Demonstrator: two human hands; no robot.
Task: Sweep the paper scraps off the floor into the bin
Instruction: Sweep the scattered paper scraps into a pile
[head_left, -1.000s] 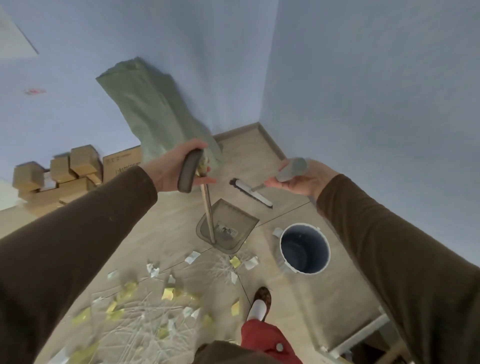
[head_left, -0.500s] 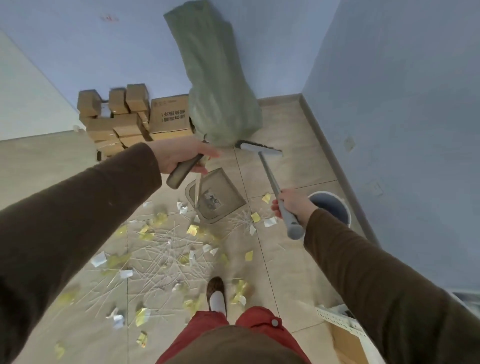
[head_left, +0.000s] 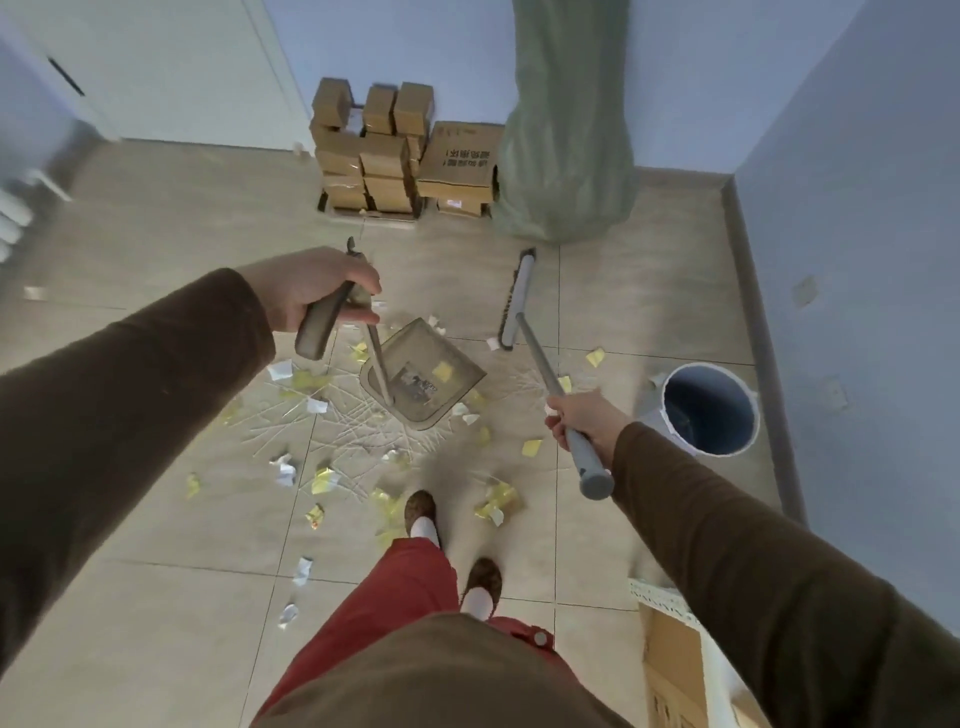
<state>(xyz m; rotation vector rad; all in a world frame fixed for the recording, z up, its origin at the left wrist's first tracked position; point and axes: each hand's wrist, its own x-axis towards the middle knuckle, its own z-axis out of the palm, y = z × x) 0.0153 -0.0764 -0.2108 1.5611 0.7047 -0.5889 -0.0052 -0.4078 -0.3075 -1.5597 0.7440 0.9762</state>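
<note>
Brown long sleeves (head_left: 130, 395), red trousers (head_left: 395, 587), brown shoes (head_left: 420, 506)

dustpan (head_left: 423, 382) left of broom (head_left: 514, 301), bin (head_left: 709, 410) right

Floor (head_left: 156, 519): beige tile with grey grout lines. Walls (head_left: 857, 208): pale blue, grey skirting at the base. A white door (head_left: 171, 67) stands far left. Stacked cartons (head_left: 384, 156) and a green sack (head_left: 566, 130) rest against the far wall.
</note>
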